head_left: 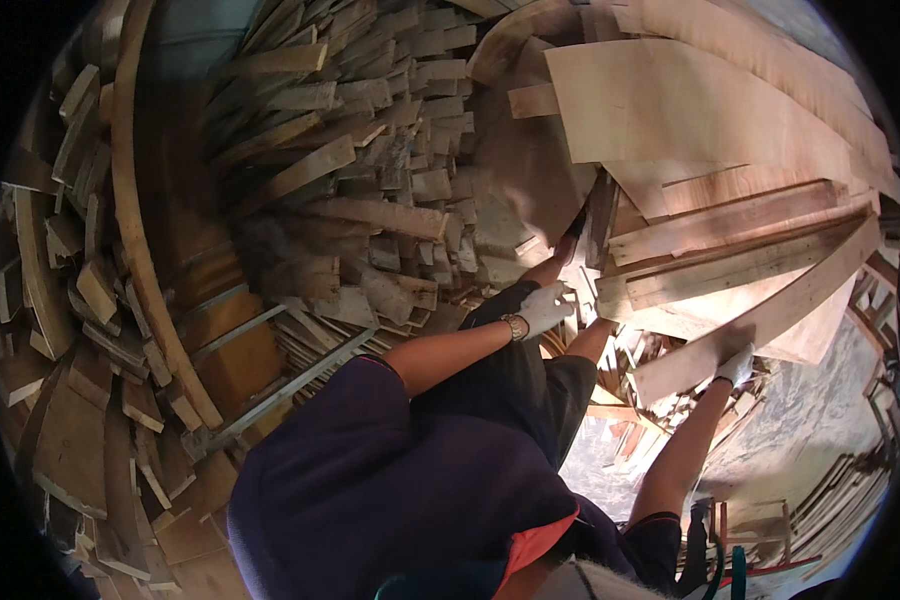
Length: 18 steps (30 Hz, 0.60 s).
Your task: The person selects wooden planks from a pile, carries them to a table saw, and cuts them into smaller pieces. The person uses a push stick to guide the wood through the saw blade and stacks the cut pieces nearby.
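Note:
My right hand (pixel 737 368), in a white glove, grips the lower edge of a long wooden plank (pixel 760 312). That plank slants up to the right, its far end against a stack of other boards. My left hand (pixel 547 310), also gloved and with a watch (pixel 516 326) at the wrist, is over my legs with its fingers apart and nothing seen in it. Just right of it, beyond a gap, are the ends of two thicker wooden beams (pixel 725 222) (pixel 740 262) lying on the sheets.
Large thin plywood sheets (pixel 700 105) are stacked at the upper right. A big pile of short boards (pixel 370 220) fills the upper left. A long curved strip of wood (pixel 135 200) and a metal rail (pixel 295 385) are at the left. Wood scraps (pixel 635 440) litter the floor near my feet.

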Available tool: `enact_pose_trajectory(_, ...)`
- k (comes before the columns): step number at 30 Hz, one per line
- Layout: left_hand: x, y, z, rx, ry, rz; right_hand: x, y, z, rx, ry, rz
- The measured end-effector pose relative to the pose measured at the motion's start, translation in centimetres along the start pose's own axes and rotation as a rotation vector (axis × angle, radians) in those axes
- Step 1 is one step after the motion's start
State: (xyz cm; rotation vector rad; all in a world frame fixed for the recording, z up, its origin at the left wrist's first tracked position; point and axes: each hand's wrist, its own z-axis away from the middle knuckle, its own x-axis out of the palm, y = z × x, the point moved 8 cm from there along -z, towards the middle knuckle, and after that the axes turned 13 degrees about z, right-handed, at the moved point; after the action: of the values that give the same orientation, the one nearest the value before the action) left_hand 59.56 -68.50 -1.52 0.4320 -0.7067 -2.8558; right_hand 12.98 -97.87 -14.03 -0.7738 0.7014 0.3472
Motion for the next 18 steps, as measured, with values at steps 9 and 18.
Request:
enact_pose_trajectory(9, -26.3, -0.8, -2.5, 0.031, 1.037, 0.636, 5.6, -4.4, 7.0, -0.204, -0.309, 0.525)
enact_pose_trajectory(18, -41.6, -12.8, -9.4, 0.286, 0.775, 1.797, 16.6, -0.6, 20.6, -0.263, -0.956, 0.444)
